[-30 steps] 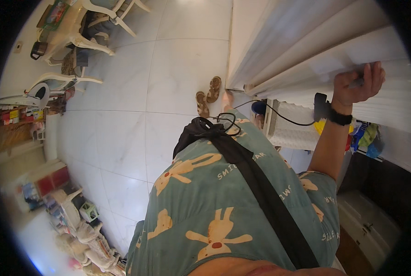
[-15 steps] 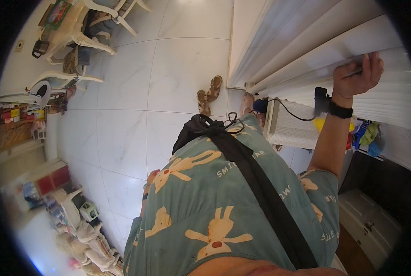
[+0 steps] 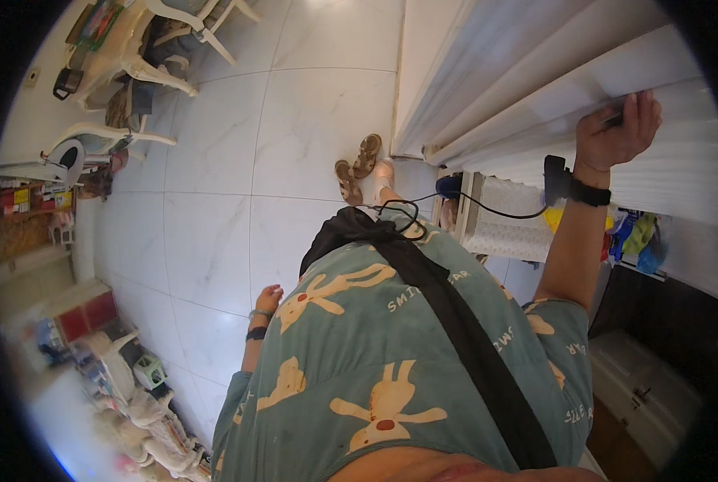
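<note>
My right hand (image 3: 618,130), at the upper right, has its fingers curled against the edge of a long white slatted panel (image 3: 536,104); a small dark patch under them is too unclear to name. A black wrist strap with a boxy device (image 3: 558,181) is on that arm, and a black cable (image 3: 491,210) loops from it toward the black pouch (image 3: 335,237) at my waist. My left hand (image 3: 269,299) hangs beside my green printed clothing, its fingers loosely bent and apart, holding nothing visible. My bare foot (image 3: 383,177) is beside a pair of brown sandals (image 3: 365,157).
Cream chairs (image 3: 210,36) and a table (image 3: 110,64) stand at the upper left, over a white tiled floor (image 3: 210,241). Cluttered shelves (image 3: 34,209) line the left. A white lattice rack (image 3: 507,225) with colourful items (image 3: 640,241) is right of me, beside a white cabinet (image 3: 636,373).
My left hand has swung forward into view beside my clothing. My right hand has moved slightly up along the panel. My foot has stepped forward beside the sandals.
</note>
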A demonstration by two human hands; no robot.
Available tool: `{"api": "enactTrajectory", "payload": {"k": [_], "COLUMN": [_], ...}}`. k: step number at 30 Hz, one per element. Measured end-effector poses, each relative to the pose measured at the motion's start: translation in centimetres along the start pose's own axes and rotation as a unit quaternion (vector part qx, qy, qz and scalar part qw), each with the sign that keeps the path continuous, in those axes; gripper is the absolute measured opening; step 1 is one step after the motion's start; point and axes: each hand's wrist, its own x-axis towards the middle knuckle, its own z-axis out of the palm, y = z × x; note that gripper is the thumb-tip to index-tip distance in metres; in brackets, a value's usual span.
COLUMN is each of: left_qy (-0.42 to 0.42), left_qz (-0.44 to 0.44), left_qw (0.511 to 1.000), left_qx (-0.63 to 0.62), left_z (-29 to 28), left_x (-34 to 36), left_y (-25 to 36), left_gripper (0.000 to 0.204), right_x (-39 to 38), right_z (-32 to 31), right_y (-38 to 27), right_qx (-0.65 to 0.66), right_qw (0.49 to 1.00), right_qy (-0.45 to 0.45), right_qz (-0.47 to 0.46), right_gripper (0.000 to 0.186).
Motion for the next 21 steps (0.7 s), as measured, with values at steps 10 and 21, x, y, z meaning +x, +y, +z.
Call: {"api": "enactTrajectory", "payload": {"k": [10,21], "left_qy": [0.045,0.116], "left_qz": [0.032,0.075], "left_qw": [0.996,0.983], "left_qx": [0.074,0.125], "left_z": [-0.1,-0.2], "left_x": [-2.1,-5.7], "left_y": [-2.3,5.3], "left_gripper": [0.036,0.031], "right_x": [0.7,0.9], "right_z": [-0.4,-0.7], "right_y": [-0.4,-1.8], "right_qx": [0.009,-0.006], "right_qw": [1.0,1.0], "right_qy": [0.018,0.016], "right_qz": [0.013,0.021], "right_gripper": [0.025,0.032]}}
